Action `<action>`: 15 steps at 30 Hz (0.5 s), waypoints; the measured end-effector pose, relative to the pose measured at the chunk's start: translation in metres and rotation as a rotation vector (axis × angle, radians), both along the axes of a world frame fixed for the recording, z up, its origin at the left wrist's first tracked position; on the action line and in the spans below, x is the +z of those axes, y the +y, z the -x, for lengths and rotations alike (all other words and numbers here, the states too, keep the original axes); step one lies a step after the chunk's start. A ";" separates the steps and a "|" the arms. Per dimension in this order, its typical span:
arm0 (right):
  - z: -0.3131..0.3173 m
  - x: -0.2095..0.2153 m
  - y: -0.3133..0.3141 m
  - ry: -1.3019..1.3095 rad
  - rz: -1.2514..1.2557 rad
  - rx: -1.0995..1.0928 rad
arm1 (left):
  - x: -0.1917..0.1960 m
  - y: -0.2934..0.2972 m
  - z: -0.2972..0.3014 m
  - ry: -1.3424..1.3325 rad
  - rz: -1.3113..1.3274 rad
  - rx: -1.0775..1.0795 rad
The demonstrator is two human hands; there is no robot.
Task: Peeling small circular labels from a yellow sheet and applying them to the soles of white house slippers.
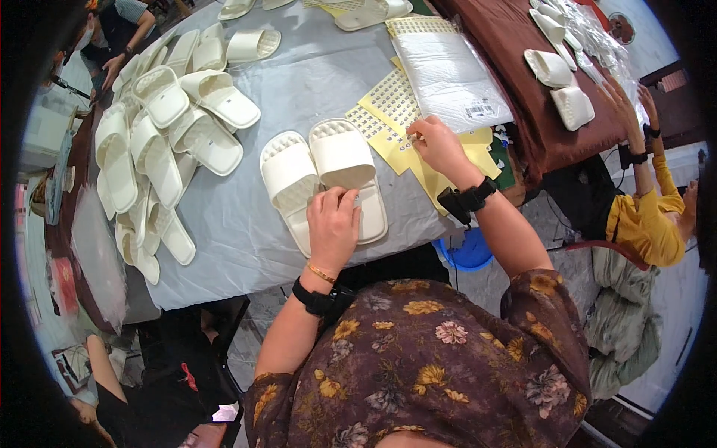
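Now left fingers (pixel 340 200) atop slipper pair (pixel 323 179), right fingers (pixel 418 134) pinching sticker sheet (pixel 392 104)

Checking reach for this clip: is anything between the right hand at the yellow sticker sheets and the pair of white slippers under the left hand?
Nothing visible. The right hand touches the yellow sticker sheets, right beside the pair of white slippers the left hand rests on; only bare grey tablecloth lies between.

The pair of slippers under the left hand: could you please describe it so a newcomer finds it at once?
On the grey table, nearest its front edge, lies a pair of cream slippers side by side. The left hand rests on their heels; unlike the heap of slippers further left, this pair lies apart.
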State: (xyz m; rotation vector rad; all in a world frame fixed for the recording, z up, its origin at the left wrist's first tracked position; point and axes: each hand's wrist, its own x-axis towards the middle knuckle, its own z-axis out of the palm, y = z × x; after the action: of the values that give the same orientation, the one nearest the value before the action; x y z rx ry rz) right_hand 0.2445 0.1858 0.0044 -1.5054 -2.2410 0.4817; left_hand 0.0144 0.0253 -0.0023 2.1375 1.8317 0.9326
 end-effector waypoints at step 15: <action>0.003 0.000 0.003 -0.023 0.084 -0.007 | 0.001 -0.001 -0.001 -0.036 -0.015 0.013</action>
State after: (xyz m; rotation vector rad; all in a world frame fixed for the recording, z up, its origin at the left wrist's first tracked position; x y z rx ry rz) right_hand 0.2417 0.1886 0.0040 -1.5668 -2.2580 0.5665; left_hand 0.0152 0.0239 -0.0011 2.1058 1.8301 0.9842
